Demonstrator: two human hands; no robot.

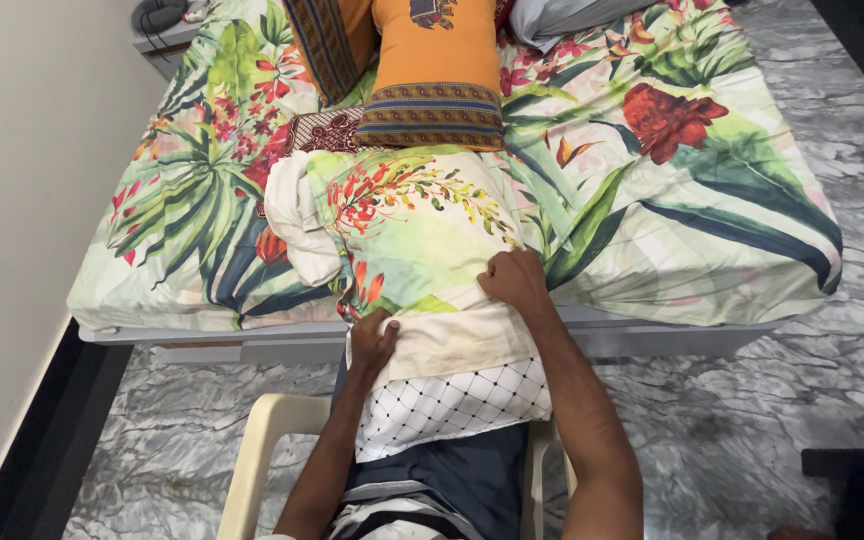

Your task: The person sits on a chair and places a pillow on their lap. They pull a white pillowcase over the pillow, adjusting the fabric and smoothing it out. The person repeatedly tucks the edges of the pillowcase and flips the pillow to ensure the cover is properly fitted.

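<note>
Grey marbled floor (752, 430) surrounds a bed (652, 200) covered with a tropical floral sheet, seen from above. One pillow in a floral pillowcase (407, 235) lies at the bed's near edge, its long axis running from the person toward the headboard. Its open end overhangs the edge toward the person, showing a cream inner cover and a white diamond-patterned cloth (452, 400) below. Both hands grip this near end, so the pillow stretches away from them. The left hand (372, 340) has fingers curled shut on the left corner; the right hand (517, 280) is fisted on the fabric slightly further up. Two orange patterned cushions (432, 70) rest beyond. One cream plastic chair (272, 440) stands below.
</note>
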